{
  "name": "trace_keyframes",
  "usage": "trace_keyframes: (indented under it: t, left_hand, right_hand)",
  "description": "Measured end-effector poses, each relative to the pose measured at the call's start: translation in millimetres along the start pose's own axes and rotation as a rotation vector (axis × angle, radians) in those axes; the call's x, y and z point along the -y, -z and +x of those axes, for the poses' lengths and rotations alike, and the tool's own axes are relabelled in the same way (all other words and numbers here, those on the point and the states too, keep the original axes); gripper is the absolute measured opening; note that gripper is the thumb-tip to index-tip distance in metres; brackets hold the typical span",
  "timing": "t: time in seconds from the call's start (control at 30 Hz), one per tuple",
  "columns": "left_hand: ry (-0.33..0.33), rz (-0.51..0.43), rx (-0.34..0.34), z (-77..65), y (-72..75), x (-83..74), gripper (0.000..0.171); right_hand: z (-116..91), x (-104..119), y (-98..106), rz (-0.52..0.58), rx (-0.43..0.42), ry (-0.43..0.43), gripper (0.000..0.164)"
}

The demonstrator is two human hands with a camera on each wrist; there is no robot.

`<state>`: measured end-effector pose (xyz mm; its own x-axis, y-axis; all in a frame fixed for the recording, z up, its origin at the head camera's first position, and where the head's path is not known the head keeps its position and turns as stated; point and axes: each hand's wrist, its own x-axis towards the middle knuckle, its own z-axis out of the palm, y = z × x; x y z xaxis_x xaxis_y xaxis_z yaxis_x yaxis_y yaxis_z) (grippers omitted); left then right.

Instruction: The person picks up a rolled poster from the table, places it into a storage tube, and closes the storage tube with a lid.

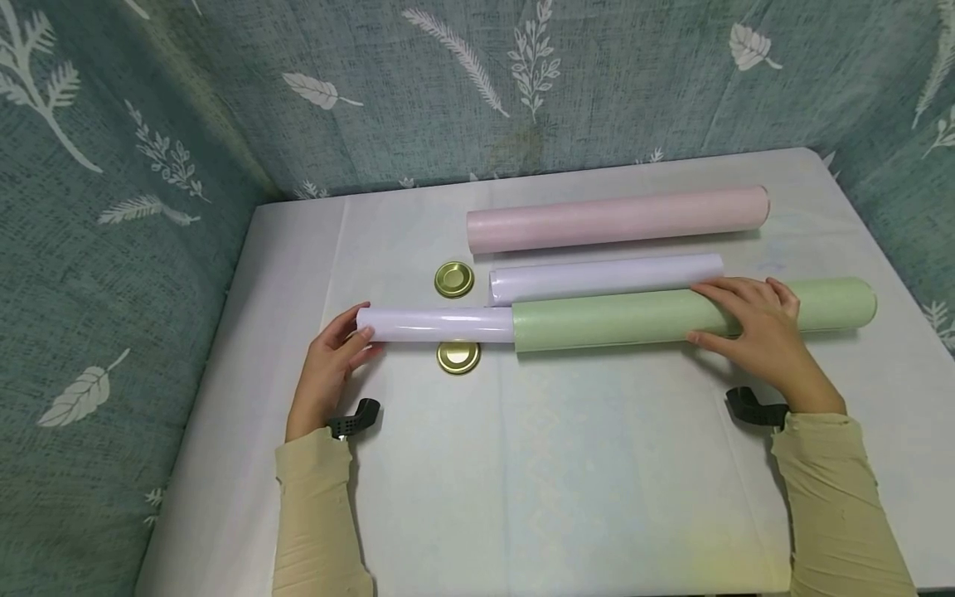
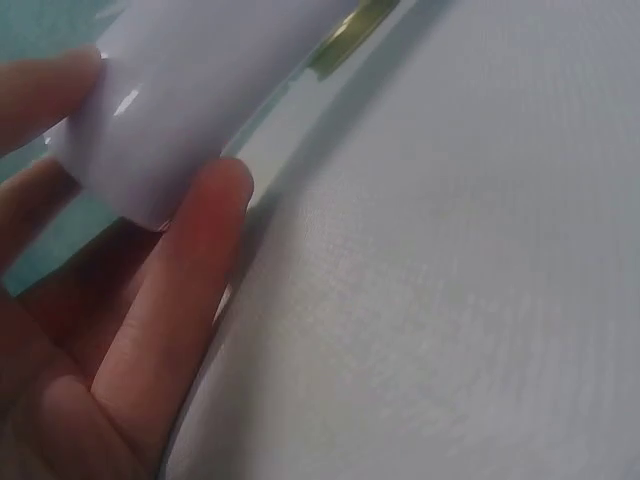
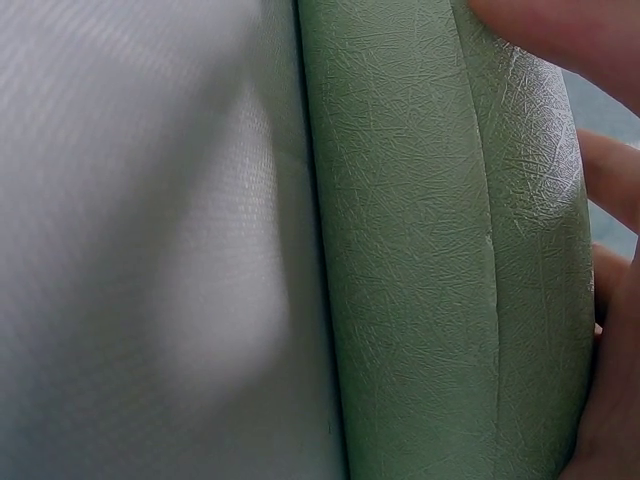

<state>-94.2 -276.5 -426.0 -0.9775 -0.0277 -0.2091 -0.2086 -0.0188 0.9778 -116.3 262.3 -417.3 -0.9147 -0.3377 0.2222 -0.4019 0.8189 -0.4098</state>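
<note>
My left hand holds the left end of a slim, glossy pale-lavender paper roll, thumb on the near side and fingers around the end. The roll's other end runs into the left opening of a thicker green paper roll. Across the green roll's right half, my right hand grips it, fingers over the top and thumb on the near side. In the right wrist view, a lengthwise seam shows on the textured green roll. The lavender roll's end lies between thumb and fingers in the left wrist view.
Behind the green roll lies another lavender roll, and farther back a pink roll. One gold jar lid lies behind the slim roll; a second gold lid is partly under it. A patterned curtain borders the white-covered table.
</note>
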Motion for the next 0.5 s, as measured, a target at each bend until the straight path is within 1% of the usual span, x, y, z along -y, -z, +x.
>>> trace_keyframes:
  t: [0.13, 0.27, 0.5]
  left_hand:
    - [0.014, 0.013, -0.005, 3.5, 2.4, 5.4, 0.055]
    - [0.008, 0.022, -0.007, 8.2, 5.0, 13.1, 0.056]
    - [0.0, 0.053, -0.019, 8.8, -1.2, 11.5, 0.055]
  right_hand:
    - [0, 0, 0, 0.0, -0.003, 0.0, 0.066]
    - [0, 0, 0, 0.0, -0.001, -0.002, 0.066]
    - [0, -1, 0, 0.004, -0.004, -0.001, 0.067]
